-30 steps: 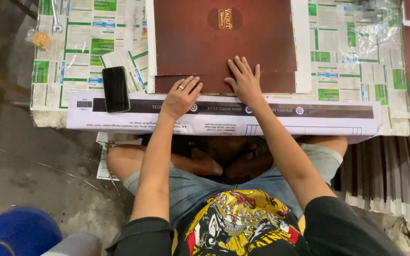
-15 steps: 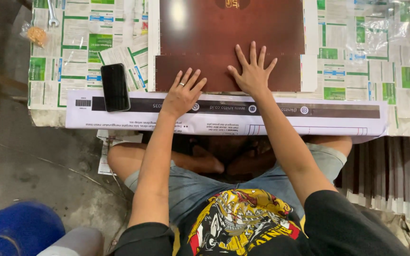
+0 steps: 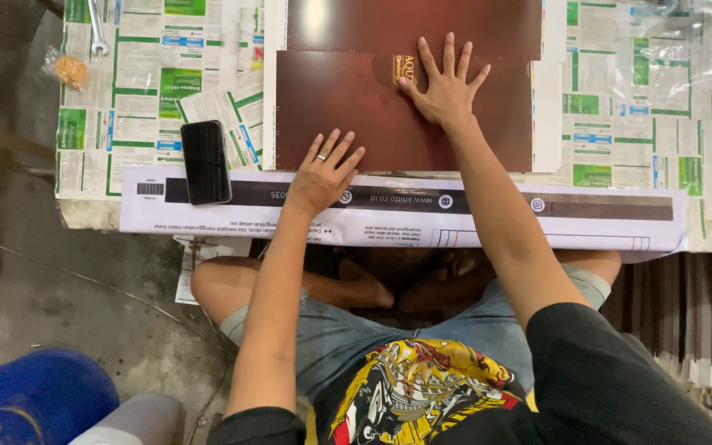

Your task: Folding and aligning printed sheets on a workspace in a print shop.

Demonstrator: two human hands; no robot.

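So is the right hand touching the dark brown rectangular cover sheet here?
Touching. The head view shows the right hand lying flat, fingers spread, on the dark brown rectangular cover sheet.

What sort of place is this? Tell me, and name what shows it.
Probably a small, informal bookbinding or cover-making workshop at floor level. A low board papered with printed sheets serves as the bench, both hands press a dark red cover sheet, more dark sheets are stacked at the right, and a wrench lies nearby.

A dark maroon cover sheet (image 3: 356, 107) with a gold emblem lies flat on the paper-covered table.
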